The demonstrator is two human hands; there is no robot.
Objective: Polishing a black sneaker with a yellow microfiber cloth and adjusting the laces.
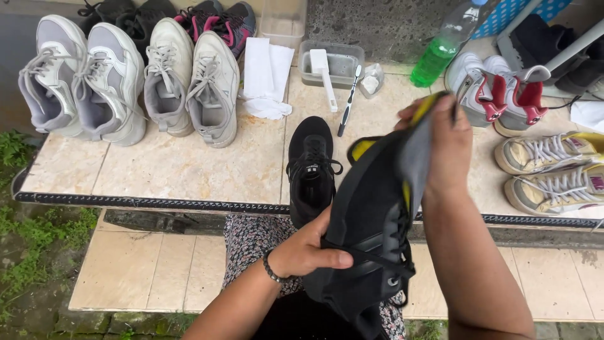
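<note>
— Where does everything sit from your seat?

— My left hand [305, 252] and right hand [448, 148] hold a black lace-up sneaker with yellow lining [371, 233] in front of the beige tiled ledge [189, 170], above my lap. Its black lace-up twin [310, 167] lies on the ledge at the front edge, just left of the held one.

— And further back?

— Two pairs of grey-white chunky sneakers [126, 79] stand side by side at the back left corner. Right of them lies a folded white cloth [265, 79], then a clear plastic tub [332, 63] with a white brush [322, 72] in it. A black-handled toothbrush [348, 101] lies just before the tub. A green plastic bottle [440, 53] stands behind, to the right.
</note>
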